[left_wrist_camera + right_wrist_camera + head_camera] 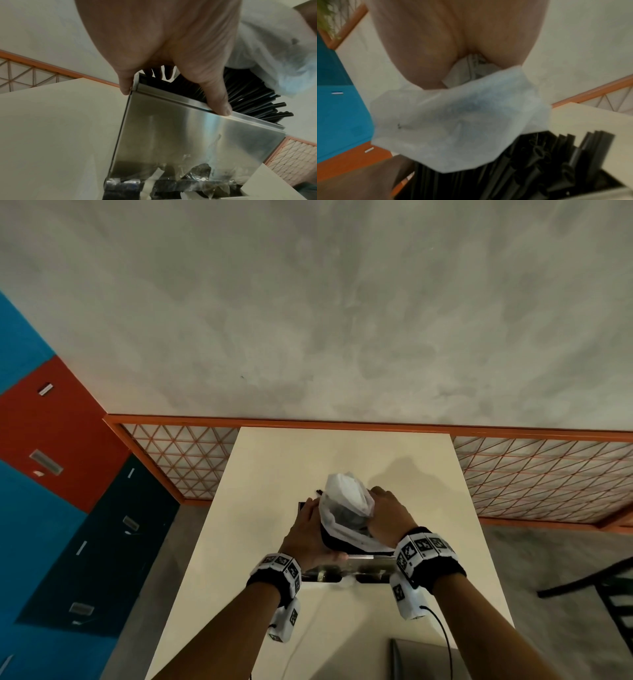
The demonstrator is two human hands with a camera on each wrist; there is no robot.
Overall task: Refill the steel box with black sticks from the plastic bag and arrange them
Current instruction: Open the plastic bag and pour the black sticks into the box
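I see the cream table (pixel 342 460) running away from me toward a grey wall, and the steel box (pixel 346 571) stands on it close in front of my arms. From my left wrist view the steel box (pixel 180 135) shows a brushed, reflective side wall with a folded rim along its open top. Black sticks (pixel 254 102) lie packed inside it, their ends poking out past the rim on one side; my right wrist view shows the same black sticks (pixel 547 162) bundled in the box opening, though that picture is blurred.

Above the box I have the plastic bag (pixel 346 505), whitish and translucent, raised with its crumpled closed end up and its lower end over the sticks. In my right wrist view the plastic bag (pixel 458 121) hangs directly over the stick bundle and covers the top of it. I cannot tell how many sticks remain inside the bag.

My left hand (pixel 310 534) is on the left side of the box: its thumb (pixel 217 102) is hooked over the rim and a finger presses the box's corner, so it grips the box. My right hand (pixel 390 517) is up at the right of the bag, its fingers closed on the plastic and holding it up.
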